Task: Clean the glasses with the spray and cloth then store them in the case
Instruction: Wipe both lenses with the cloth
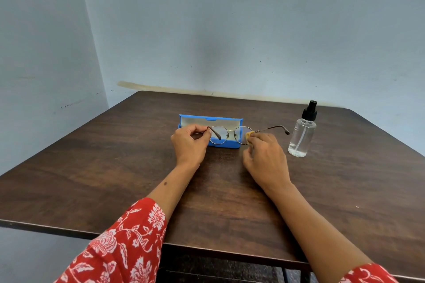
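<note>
Thin metal-framed glasses (226, 133) are held above the table, in front of the open blue case (230, 120). My left hand (189, 143) pinches the left temple near its hinge. My right hand (264, 156) holds a small yellow cloth (249, 135) against the right end of the frame, at the right lens. The right temple sticks out to the right toward the clear spray bottle (301, 136), which has a black pump top and stands upright on the table.
The dark wooden table (115, 167) stands in a corner of pale blue walls. Its front edge runs near my forearms and its right rear corner is rounded, just past the bottle.
</note>
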`<act>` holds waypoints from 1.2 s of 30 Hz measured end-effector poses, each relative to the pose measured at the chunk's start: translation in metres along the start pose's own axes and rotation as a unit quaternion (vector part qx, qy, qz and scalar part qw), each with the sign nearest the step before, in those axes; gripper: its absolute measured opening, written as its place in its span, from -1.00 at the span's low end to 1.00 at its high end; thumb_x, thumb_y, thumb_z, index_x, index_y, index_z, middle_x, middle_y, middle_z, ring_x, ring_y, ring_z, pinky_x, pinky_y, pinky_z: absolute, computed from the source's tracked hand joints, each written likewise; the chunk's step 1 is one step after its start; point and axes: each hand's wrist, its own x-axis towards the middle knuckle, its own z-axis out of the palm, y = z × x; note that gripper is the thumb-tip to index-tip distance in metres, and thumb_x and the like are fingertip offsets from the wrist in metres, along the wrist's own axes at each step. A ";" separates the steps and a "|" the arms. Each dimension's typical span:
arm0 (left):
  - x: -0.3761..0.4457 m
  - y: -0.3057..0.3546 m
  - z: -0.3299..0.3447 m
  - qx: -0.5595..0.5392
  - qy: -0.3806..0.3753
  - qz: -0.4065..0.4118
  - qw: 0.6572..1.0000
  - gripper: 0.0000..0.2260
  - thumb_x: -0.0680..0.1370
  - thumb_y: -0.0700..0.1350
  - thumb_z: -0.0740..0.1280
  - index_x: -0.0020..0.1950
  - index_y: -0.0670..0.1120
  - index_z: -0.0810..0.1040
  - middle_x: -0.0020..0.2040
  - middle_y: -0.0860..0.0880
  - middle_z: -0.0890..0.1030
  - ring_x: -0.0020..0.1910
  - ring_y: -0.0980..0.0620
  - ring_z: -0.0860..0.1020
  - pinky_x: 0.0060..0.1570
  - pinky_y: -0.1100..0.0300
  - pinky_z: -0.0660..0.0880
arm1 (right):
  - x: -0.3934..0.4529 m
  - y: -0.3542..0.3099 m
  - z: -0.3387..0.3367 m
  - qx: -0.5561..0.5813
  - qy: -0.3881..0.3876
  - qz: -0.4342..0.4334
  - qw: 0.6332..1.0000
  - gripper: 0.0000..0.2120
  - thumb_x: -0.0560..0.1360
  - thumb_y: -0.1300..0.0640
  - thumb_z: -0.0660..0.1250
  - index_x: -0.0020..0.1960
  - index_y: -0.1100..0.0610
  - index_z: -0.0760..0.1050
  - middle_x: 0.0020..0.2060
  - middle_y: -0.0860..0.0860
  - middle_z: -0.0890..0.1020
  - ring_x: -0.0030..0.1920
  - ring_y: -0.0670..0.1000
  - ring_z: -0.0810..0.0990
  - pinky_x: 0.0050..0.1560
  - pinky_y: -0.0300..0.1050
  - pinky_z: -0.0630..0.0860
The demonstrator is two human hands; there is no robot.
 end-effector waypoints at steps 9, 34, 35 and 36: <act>0.001 -0.001 0.000 0.002 -0.002 -0.001 1.000 -0.92 0.42 -0.24 0.46 -0.09 -0.18 0.67 -0.19 0.01 0.65 -0.18 0.10 0.64 -0.04 0.14 0.61 | 0.001 0.000 -0.001 0.011 0.001 0.003 1.000 -0.77 0.42 0.27 0.30 0.05 0.28 0.59 0.03 0.10 0.62 0.09 0.08 0.50 -0.10 -0.06 0.52; 0.000 -0.002 0.000 0.001 0.012 -0.003 1.000 -0.92 0.41 -0.26 0.47 -0.11 -0.20 0.68 -0.18 -0.04 0.68 -0.22 0.12 0.62 -0.09 0.22 0.59 | -0.001 -0.003 -0.001 0.019 -0.014 -0.013 1.000 -0.77 0.40 0.29 0.29 0.03 0.27 0.60 0.04 0.09 0.63 0.10 0.09 0.51 -0.09 -0.02 0.54; 0.000 -0.002 0.000 0.003 0.010 -0.003 1.000 -0.92 0.42 -0.25 0.47 -0.10 -0.20 0.68 -0.16 -0.05 0.68 -0.21 0.12 0.63 -0.10 0.23 0.59 | -0.001 -0.001 0.000 0.014 -0.008 0.004 1.000 -0.77 0.41 0.30 0.28 0.04 0.28 0.58 0.04 0.10 0.62 0.11 0.10 0.50 -0.10 -0.03 0.53; 0.000 -0.002 0.001 0.003 0.008 -0.004 1.000 -0.91 0.42 -0.25 0.47 -0.10 -0.20 0.68 -0.15 -0.07 0.69 -0.20 0.11 0.63 -0.09 0.21 0.60 | 0.000 0.000 0.000 0.012 -0.005 0.010 1.000 -0.77 0.41 0.30 0.28 0.04 0.28 0.58 0.03 0.11 0.61 0.11 0.11 0.50 -0.10 -0.03 0.53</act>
